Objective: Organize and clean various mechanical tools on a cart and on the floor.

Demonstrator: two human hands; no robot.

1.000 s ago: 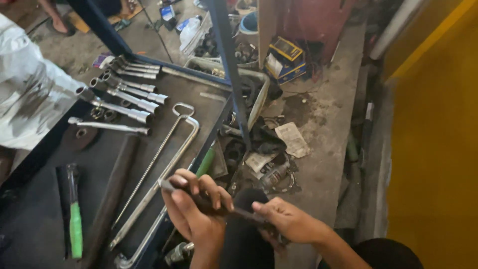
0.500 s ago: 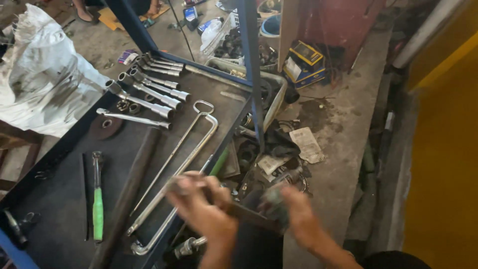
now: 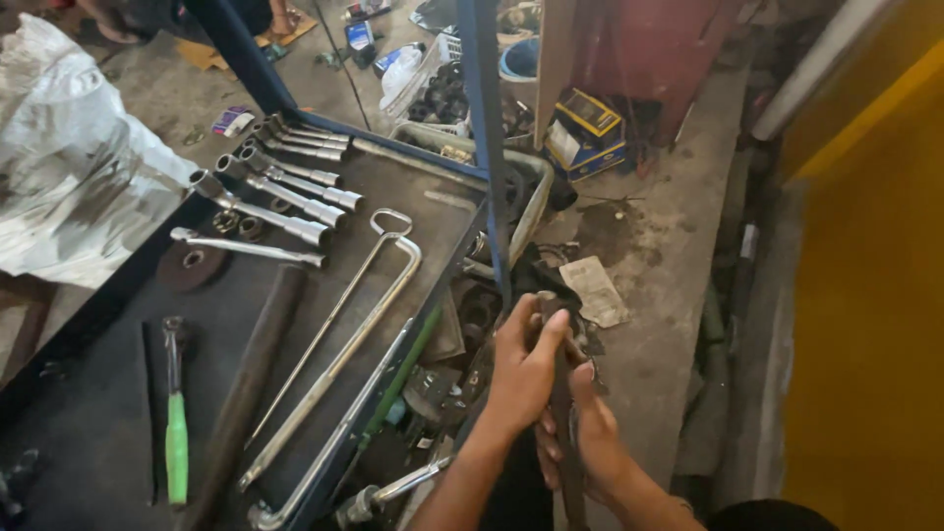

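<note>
We had both hands on a dark bar (image 3: 562, 393), right of the bench (image 3: 118, 393): left hand (image 3: 521, 369) wrapped tight, right hand (image 3: 588, 438) clasping lower. Work mid-way; nothing set down yet.

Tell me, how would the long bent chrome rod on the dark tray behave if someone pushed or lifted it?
The long bent rod looks like solid polished metal, so it is probably stiff and rather heavy. Its smooth shine suggests a slippery grip. With its bend and ring end lying flat on the tray, it would likely slide, not roll.

Dusty concrete floor (image 3: 678, 265), yellow wall (image 3: 875, 324)
</note>
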